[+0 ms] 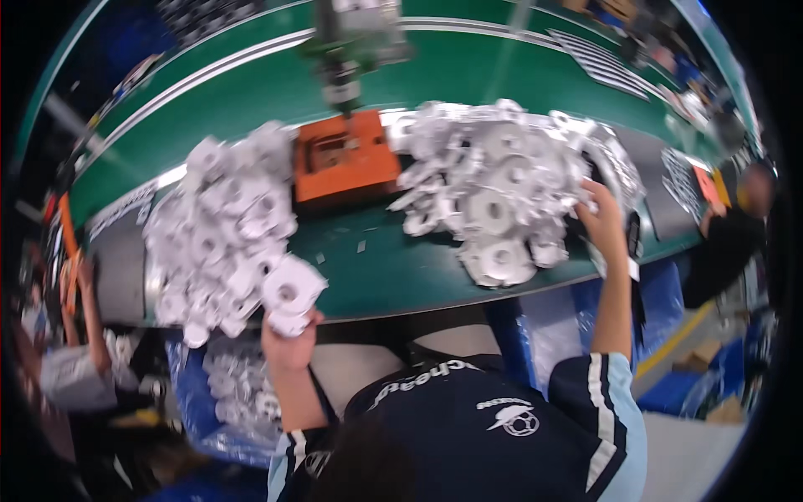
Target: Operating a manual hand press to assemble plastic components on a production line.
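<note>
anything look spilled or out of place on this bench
Mostly orderly: two heaps of white parts flank the orange block on the green table. The right heap reaches the table's front edge by the right hand. The left hand holds a white part. A few small white scraps lie loose.

- Left hand (288, 343) grips a white part (290, 294), above its fingers, at the left heap (222, 226).
- Right hand (604, 219) rests its fingertips in the right heap (493, 180).
- Orange fixture (345, 161) sits between the heaps, on the green table (393, 268).
</note>
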`<state>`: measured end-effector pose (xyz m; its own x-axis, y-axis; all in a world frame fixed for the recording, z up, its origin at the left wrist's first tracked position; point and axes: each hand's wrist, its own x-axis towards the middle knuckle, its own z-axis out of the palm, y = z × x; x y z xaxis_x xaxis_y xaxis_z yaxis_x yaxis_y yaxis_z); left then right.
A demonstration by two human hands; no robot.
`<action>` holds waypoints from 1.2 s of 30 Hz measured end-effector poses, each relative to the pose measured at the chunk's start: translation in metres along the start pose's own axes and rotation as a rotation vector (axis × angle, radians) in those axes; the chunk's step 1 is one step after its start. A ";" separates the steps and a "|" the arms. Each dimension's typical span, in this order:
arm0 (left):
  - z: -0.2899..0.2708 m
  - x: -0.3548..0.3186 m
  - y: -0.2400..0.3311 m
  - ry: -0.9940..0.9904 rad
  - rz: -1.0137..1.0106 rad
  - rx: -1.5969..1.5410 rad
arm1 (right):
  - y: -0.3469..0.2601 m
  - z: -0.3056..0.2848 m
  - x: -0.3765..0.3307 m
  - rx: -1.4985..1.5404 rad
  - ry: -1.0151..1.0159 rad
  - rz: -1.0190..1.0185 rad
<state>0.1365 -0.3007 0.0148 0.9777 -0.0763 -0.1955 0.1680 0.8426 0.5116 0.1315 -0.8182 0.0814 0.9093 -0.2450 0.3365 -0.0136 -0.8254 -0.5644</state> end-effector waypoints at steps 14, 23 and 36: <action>0.023 0.015 -0.008 -0.232 0.062 0.060 | -0.073 0.018 0.017 0.783 0.550 -0.182; 0.074 0.004 -0.066 -0.135 0.107 0.363 | -0.247 0.164 -0.043 0.799 -0.397 -0.409; 0.047 0.002 -0.078 -0.155 -0.065 0.141 | -0.247 0.182 -0.053 0.816 -0.395 -0.482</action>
<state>0.1308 -0.3912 0.0138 0.9700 -0.2185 -0.1064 0.2368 0.7513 0.6160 0.1629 -0.5086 0.0659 0.8175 0.3278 0.4736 0.5418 -0.1586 -0.8254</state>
